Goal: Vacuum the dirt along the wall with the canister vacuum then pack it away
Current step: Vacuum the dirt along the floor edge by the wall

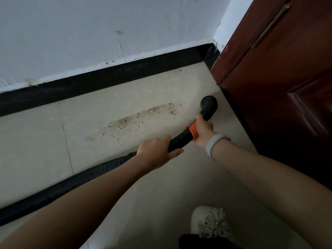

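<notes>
Nozzle (209,103) hangs between dirt (142,117) and door (280,97), floor open leftward.

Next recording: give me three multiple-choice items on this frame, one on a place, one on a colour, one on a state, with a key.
1. Where does the dirt patch lie?
A. on the floor between baseboard and nozzle
B. on the door
C. on the shoe

2. What colour is the band on the vacuum wand?
A. green
B. orange
C. white

3. How is the wand held?
A. by one hand
B. by both hands
C. it lies loose on the floor

Key:
1 A, the specks lie on tile left of the nozzle.
2 B, orange shows beside the right hand.
3 B, the left hand grips it too.
</notes>
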